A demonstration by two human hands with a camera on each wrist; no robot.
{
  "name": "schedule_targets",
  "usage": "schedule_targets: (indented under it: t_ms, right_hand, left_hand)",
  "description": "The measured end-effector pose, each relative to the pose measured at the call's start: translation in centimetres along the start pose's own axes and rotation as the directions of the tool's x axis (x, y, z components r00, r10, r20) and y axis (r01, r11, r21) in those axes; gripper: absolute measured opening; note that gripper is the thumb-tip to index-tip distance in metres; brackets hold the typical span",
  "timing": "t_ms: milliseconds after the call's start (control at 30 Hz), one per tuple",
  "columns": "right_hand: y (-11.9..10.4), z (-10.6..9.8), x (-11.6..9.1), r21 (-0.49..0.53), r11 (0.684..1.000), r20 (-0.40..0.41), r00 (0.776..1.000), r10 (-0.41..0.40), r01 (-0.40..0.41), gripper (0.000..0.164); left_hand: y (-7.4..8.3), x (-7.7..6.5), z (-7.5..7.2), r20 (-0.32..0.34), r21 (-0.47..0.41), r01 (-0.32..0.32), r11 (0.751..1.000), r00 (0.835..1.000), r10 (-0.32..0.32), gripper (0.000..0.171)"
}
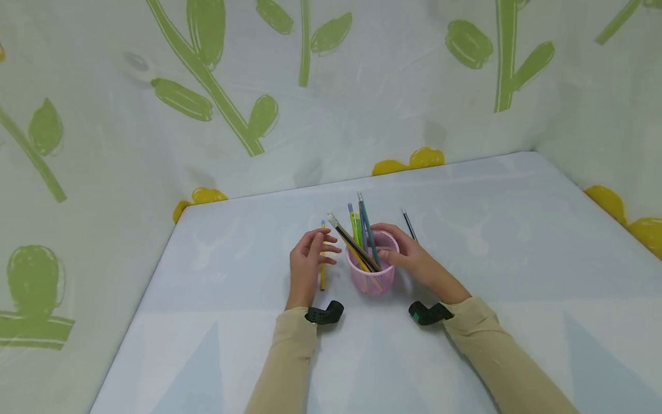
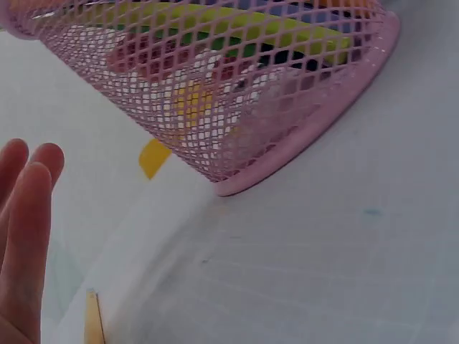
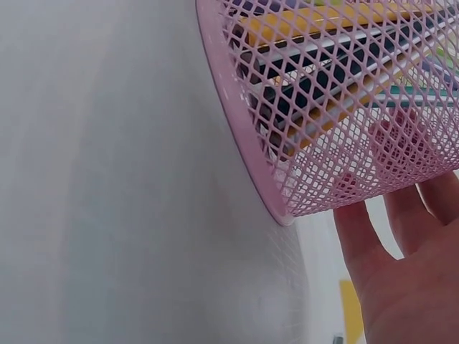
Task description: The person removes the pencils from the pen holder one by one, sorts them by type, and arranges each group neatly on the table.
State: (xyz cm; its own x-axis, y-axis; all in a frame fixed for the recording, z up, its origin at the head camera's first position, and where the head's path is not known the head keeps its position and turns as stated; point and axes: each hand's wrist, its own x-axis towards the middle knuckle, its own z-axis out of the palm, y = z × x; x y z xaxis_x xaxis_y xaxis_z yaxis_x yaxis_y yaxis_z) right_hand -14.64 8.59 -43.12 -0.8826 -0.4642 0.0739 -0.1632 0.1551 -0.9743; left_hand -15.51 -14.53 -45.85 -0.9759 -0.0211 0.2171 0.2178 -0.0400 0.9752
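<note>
Here, the right hand [image 1: 414,256] is gripping the pink mesh cup [image 1: 371,284] from the right; fingers spread, the left hand [image 1: 308,253] is hovering by a yellow pencil [image 1: 323,279].

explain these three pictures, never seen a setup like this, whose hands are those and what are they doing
There is no machine: a person works with a bare left hand and right hand. The large picture comes from a camera worn on the head; the two smaller ones come from cameras on the wrists, the black devices. The right hand holds a pink mesh cup by its rim, and several pencils slant in it. The left hand holds nothing, its fingers near the cup. On the pale table, a yellow pencil lies by the left hand, and a dark pencil beyond the right.
</note>
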Motion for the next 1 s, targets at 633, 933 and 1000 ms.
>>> schedule_targets:
  t_ms: [633,933,1000]
  right_hand:
    - [-0.1,-0.2,0.8,-0.023,0.998,-0.018,0.999,-0.052,0.051,0.046]
    - [-0.6,-1.2,1.6,-0.131,0.99,0.047,0.998,-0.047,0.053,0.041]
    - [-0.8,-1.6,1.8,-0.181,0.983,0.022,1.0,-0.016,0.02,0.037]
  left_hand:
    - [1.0,-1.2,3.6,0.386,-0.04,0.064,0.997,0.922,-0.044,0.073]
    - [0.7,-1.7,3.6,0.433,0.02,0.187,0.982,0.884,-0.177,0.07]
    - [0.6,-1.8,3.7,0.438,0.031,0.186,0.982,0.881,-0.181,0.074]
